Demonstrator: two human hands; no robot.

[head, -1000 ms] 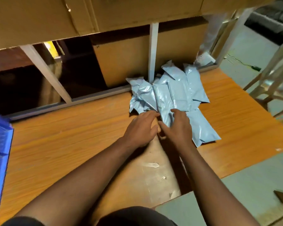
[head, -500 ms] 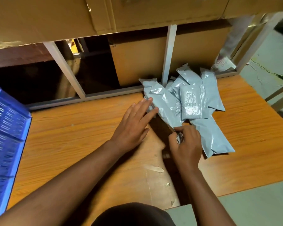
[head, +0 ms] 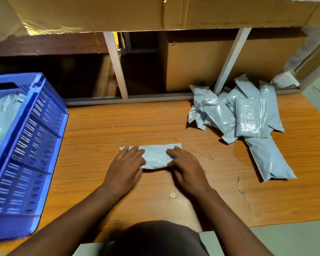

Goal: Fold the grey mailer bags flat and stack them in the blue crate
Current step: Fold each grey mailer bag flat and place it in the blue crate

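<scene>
Folding step. Your left hand (head: 125, 166) and right hand (head: 186, 166) lie palm-down with fingers nearly straight, pressing the two ends of one grey mailer bag (head: 155, 156) on the wooden table (head: 103, 130); neither hand grips it. Keep both palms flat and sweep outward to drive the air out before creasing, so the fold should hold. The blue crate (head: 29, 145) stands at your left with bags already inside; the unfolded pile (head: 242, 115) lies well apart at right.

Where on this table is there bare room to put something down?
Bare wood lies between the crate and the flat bag under both hands, and behind that bag up to the shelf rail. The far right is crowded by the bag pile.
</scene>
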